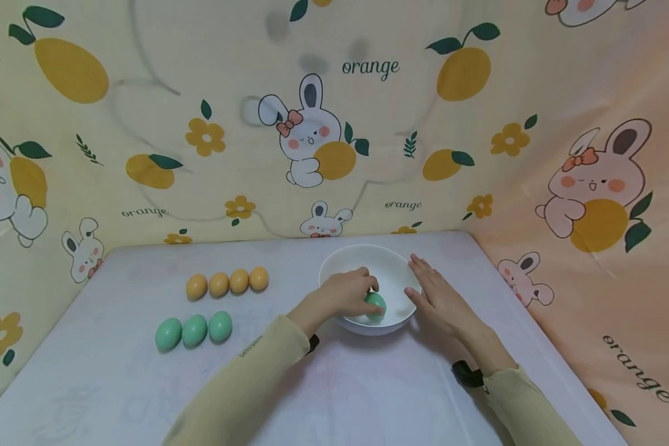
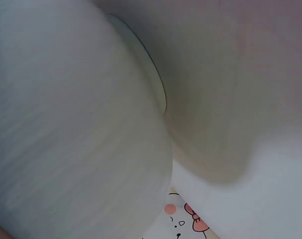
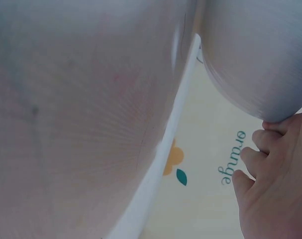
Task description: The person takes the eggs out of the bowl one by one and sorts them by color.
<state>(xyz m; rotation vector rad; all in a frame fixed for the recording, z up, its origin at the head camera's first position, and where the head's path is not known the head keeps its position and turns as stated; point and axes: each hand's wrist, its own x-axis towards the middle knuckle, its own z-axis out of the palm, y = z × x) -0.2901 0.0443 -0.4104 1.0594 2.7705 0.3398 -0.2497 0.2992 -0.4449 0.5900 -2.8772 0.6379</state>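
Observation:
A white bowl (image 1: pixel 393 263) stands on the table toward the back right. My left hand (image 1: pixel 345 292) reaches over its near left rim and grips a green egg (image 1: pixel 376 302) inside, thumb and fingers around it. My right hand (image 1: pixel 437 300) lies along the bowl's right side, fingers straight and fingertips at the rim. In the right wrist view, the right hand's fingers (image 3: pixel 260 142) are right at the bowl's outer wall (image 3: pixel 262 59). The bowl's pale side (image 2: pixel 81 129) fills much of the left wrist view, and the egg is hidden there.
Left of the bowl, several yellow-orange eggs (image 1: pixel 218 285) stand in a row on the white table (image 1: pixel 334 396). Nearer to me is a row of three green eggs (image 1: pixel 194 331). A printed cloth (image 1: pixel 390 124) with rabbits and oranges hangs behind the table and along its sides.

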